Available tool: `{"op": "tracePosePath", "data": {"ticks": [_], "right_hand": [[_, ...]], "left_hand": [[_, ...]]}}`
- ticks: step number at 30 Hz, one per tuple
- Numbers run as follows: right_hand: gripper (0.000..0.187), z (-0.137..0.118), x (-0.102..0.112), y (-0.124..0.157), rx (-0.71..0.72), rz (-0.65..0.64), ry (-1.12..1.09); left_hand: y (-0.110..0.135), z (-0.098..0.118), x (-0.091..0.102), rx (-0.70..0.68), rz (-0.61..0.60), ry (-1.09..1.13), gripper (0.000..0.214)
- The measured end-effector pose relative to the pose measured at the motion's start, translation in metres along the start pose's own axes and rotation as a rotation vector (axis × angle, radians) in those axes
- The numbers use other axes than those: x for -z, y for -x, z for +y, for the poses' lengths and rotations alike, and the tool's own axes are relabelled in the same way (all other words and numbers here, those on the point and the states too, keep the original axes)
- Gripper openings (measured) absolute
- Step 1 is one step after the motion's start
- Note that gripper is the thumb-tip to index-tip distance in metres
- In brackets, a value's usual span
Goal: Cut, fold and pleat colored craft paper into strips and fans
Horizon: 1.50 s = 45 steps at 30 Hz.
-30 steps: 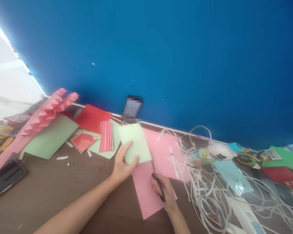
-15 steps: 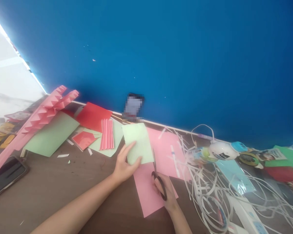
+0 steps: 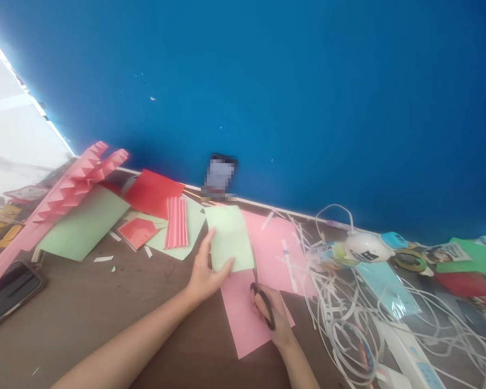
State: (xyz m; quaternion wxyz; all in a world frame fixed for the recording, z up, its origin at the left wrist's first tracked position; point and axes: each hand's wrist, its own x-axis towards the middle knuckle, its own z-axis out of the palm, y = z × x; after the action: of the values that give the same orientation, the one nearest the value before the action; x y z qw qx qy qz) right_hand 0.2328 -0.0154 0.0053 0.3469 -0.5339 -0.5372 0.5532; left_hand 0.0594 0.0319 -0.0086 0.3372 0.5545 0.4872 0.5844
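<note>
Pale-green paper rectangle [image 3: 230,237] is being pinched by the left hand [image 3: 204,276], black-handled metal scissors [image 3: 269,309] by the right hand [image 3: 281,317]; crooked cutting is being risked through slippage.

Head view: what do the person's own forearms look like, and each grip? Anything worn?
The left forearm and right forearm are slim, with no sleeve in view. The left grip and right grip are ungloved hands; no watch, ring or marking shows, though some fingers are hidden.
</note>
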Motion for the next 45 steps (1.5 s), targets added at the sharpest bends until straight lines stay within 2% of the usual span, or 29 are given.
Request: {"op": "tracePosePath", "data": {"ticks": [3,5,10,12,15,19,27,33,40,45], "right_hand": [[0.040,-0.0026,-0.0008,-0.0005,0.004,0.010,0.008],[0.041,-0.0028,-0.0005,-0.0008,0.014,0.013,0.012],[0.042,0.0004,0.0020,-0.0004,0.048,-0.003,0.007],[0.040,0.0014,0.0028,0.0001,0.055,-0.011,0.005],[0.038,0.0018,0.0037,0.0006,0.064,-0.020,0.015],[0.040,0.0012,0.0057,0.0007,0.071,-0.025,0.005],[0.041,-0.0008,0.0054,0.0009,0.051,-0.014,0.007],[0.040,-0.0008,0.0034,-0.0001,0.036,0.003,0.030],[0.040,0.0015,0.0051,0.0004,0.044,0.006,0.027],[0.042,-0.0027,0.0033,0.0010,0.030,0.016,0.032]], "left_hand": [[-0.0019,0.0034,-0.0018,0.104,-0.052,0.204,0.077],[-0.0040,0.0052,-0.0021,0.157,-0.083,0.301,0.071],[-0.0067,0.0035,0.0008,0.225,-0.126,0.309,0.025],[-0.0063,0.0021,0.0026,0.230,-0.154,0.264,0.017],[-0.0060,0.0025,0.0047,0.235,-0.174,0.234,0.017],[-0.0076,0.0068,0.0039,0.216,-0.187,0.301,0.021],[-0.0073,0.0089,0.0006,0.214,-0.135,0.334,0.033],[-0.0031,0.0049,0.0002,0.281,-0.176,0.357,0.037],[-0.0037,0.0048,0.0007,0.221,-0.138,0.335,0.031],[-0.0031,0.0061,0.0012,0.238,-0.168,0.334,0.031]]}}
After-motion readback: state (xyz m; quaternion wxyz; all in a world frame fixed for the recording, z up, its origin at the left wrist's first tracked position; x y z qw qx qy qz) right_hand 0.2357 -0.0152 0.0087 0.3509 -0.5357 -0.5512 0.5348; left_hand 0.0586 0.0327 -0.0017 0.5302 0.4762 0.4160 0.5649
